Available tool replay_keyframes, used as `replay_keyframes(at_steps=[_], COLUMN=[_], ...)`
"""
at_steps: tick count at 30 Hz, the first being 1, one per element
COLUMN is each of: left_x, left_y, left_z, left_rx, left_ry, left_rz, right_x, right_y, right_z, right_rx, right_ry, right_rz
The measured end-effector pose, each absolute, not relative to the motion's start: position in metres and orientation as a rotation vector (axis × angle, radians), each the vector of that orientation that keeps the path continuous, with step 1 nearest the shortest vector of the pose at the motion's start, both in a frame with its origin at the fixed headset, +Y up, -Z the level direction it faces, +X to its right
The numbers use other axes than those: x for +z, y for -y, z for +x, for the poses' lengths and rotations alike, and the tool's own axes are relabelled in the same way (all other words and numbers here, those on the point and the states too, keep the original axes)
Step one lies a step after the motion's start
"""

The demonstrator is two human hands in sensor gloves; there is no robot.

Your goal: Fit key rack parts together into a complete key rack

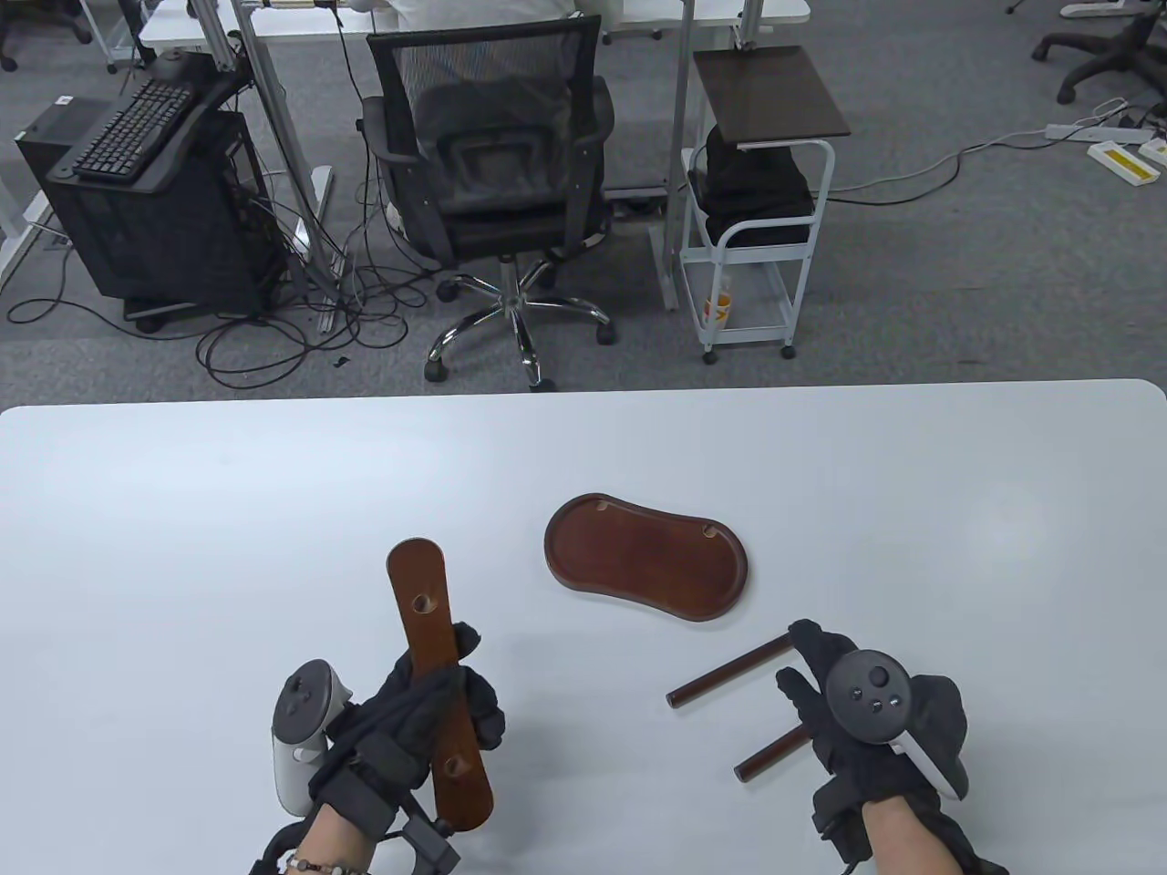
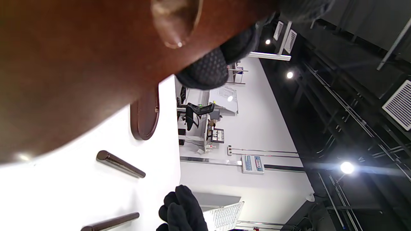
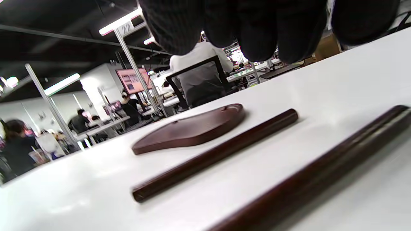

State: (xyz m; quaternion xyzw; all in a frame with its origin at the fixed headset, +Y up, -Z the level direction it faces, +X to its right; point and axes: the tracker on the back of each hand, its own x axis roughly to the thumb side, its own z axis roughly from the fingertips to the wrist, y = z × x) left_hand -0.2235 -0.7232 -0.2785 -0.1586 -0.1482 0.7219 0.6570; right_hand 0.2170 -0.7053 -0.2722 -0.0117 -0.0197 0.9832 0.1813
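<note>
My left hand [image 1: 428, 706] grips a long brown wooden bar [image 1: 422, 602] with two holes, held above the table; it fills the left wrist view [image 2: 80, 64]. The dark wooden base tray [image 1: 645, 556] lies flat at the table's middle and also shows in the right wrist view [image 3: 192, 130]. Two dark wooden rods lie at the right: the far rod [image 1: 725, 679] and the near rod [image 1: 770, 755]. My right hand [image 1: 843, 702] hovers over their right ends, fingers hanging above them [image 3: 257, 29], holding nothing that I can see.
The white table [image 1: 182, 510] has its far edge at mid view. Beyond it stand an office chair [image 1: 497, 182], a white cart [image 1: 757, 210] and a computer stand [image 1: 155, 200].
</note>
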Motion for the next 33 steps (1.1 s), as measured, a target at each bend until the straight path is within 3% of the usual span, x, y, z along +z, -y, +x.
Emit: replay_keyframes(at_steps=[16, 24, 33], left_x=[-0.281, -0.281, -0.282], left_y=[0.732, 0.732, 0.735], left_z=[-0.216, -0.217, -0.219], left_rx=[1.482, 1.484, 1.459], left_ry=[0.288, 0.27, 0.258], left_rz=[-0.414, -0.419, -0.426], right_x=[-0.311, -0.333, -0.327], right_y=[0.738, 0.754, 0.762], right_z=[0.197, 0.184, 0.172], right_rx=[3.141, 3.237, 3.327], right_ry=[-0.054, -0.357, -0.244], right_rz=[0.083, 0.138, 0.252])
